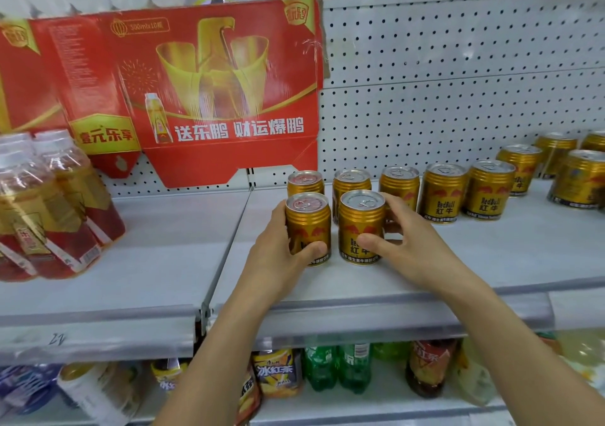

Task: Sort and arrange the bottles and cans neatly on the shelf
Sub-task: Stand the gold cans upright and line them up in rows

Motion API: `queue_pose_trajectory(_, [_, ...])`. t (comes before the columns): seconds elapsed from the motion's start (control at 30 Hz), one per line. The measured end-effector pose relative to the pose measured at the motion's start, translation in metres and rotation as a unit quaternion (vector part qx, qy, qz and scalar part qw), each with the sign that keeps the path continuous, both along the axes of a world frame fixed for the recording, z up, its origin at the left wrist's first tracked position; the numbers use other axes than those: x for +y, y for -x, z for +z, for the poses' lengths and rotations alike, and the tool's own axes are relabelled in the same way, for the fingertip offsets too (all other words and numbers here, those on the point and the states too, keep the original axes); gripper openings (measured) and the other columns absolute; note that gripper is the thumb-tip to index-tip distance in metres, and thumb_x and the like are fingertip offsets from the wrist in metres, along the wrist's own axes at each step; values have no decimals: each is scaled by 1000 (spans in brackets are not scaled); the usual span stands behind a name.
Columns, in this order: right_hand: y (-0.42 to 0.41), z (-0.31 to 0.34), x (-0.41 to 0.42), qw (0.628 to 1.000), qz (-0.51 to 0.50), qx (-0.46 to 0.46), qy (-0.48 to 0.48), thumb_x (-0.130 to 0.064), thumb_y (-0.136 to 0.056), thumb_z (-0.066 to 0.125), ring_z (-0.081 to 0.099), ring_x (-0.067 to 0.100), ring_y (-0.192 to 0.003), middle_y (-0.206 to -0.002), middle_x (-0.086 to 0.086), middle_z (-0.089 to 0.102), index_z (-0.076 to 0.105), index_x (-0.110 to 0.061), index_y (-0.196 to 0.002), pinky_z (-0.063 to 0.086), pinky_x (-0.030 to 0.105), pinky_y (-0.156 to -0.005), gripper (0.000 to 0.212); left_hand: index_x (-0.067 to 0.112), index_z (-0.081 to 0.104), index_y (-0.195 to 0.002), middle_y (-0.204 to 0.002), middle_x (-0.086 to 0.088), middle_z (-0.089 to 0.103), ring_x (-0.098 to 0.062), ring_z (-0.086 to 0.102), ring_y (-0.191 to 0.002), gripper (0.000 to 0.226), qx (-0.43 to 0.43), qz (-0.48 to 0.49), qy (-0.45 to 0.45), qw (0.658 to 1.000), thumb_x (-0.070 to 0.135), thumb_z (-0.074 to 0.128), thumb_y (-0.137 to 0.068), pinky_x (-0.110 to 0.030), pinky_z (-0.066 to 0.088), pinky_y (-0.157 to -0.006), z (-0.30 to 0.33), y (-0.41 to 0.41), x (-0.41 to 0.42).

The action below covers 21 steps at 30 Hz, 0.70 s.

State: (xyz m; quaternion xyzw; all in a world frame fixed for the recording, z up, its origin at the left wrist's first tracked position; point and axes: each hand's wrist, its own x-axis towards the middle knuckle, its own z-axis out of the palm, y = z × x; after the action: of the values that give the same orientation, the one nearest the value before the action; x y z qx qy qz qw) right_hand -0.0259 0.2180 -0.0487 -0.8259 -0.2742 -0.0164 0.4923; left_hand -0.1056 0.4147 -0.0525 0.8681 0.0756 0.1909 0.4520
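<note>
Grey shelf [458, 262] carries gold cans; left hand [278, 255] grips the front-left can [307, 226], right hand [406, 249] grips the front-right can [360, 226], more cans [445, 190] just behind.

Left hand [278, 245] wrapped round a gold can [307, 226], right hand [406, 245] gripping the can beside it [360, 226]. More gold cans [443, 188] lined up behind and right of the right hand, on the grey shelf [163, 262].

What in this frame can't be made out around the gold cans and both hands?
- Front-left can: label covered by left hand, head view.
- Right hand: fingertips hidden behind front-right can.
- Far-right cans: cut by frame edge.
- Lower-shelf bottles: labels blurred.
</note>
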Motion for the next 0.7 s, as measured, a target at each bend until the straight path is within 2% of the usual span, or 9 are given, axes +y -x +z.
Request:
queue_pose_trajectory(0.1, [5, -5, -6, 999, -1, -36, 36, -39, -85, 70, 35, 1, -133, -144, -22, 35, 17, -40, -150, 36, 30, -107, 84, 30, 15, -153, -151, 11, 34, -6, 34, -134, 91, -32, 54, -101, 993, 42, 72, -83, -20, 27, -102, 2, 7, -11])
queue_pose_trajectory(0.17, [7, -7, -17, 992, -29, -95, 78, -48, -86, 64, 24, -3, -138, -153, -22, 24, 13, -40, -151, 31, 31, -111, 83, 25, 17, -153, -156, 5, 25, -10, 21, -141, 87, -91, 91, -190, 973, 47, 66, -85, -21, 21, -109, 5, 9, -24])
queue_pose_trajectory(0.2, [8, -7, -25, 986, -47, -131, 87, -49, -88, 61, 23, -4, -137, -153, -20, 25, 18, -39, -151, 32, 31, -110, 77, 22, 21, -152, -156, 2, 26, -13, 19, -142, 83, -121, 97, -222, 963, 50, 61, -85, -27, 22, -113, 6, 9, -32])
queue_pose_trajectory(0.27, [7, -6, -44, 972, -86, -205, 74, -47, -90, 59, 35, 1, -133, -147, -15, 38, 38, -34, -145, 41, 32, -102, 60, 18, 34, -147, -152, -1, 34, -18, 25, -142, 73, -174, 93, -256, 946, 54, 54, -87, -37, 26, -117, 8, 5, -51])
queue_pose_trajectory(0.37, [-2, -3, -81, 945, -142, -286, 64, -42, -92, 59, 51, 8, -117, -130, -9, 56, 62, -25, -125, 47, 26, -84, 37, 18, 51, -135, -139, 2, 49, -17, 40, -133, 58, -226, 60, -267, 935, 50, 50, -87, -38, 36, -110, 15, -9, -91])
queue_pose_trajectory(0.47, [-21, 2, -130, 930, -170, -317, 74, -41, -90, 56, 58, 14, -108, -121, -6, 61, 66, -23, -117, 50, 28, -80, 34, 20, 57, -128, -127, 5, 55, -13, 48, -122, 47, -245, 0, -252, 936, 45, 52, -89, -25, 38, -103, 23, -33, -146])
queue_pose_trajectory(0.57, [-45, 4, -190, 926, -196, -312, 82, -36, -92, 61, 58, 17, -109, -122, -4, 61, 66, -22, -117, 51, 30, -79, 29, 23, 57, -128, -124, 8, 55, -7, 47, -118, 43, -222, -64, -225, 947, 43, 57, -90, -12, 32, -96, 30, -67, -207])
queue_pose_trajectory(0.7, [-87, 11, -271, 929, -237, -279, 61, -28, -89, 66, 51, 21, -118, -125, 0, 57, 65, -19, -119, 47, 33, -85, 32, 28, 49, -136, -129, 10, 50, -8, 47, -117, 47, -147, -148, -177, 962, 38, 62, -92, -21, 38, -99, 38, -121, -284])
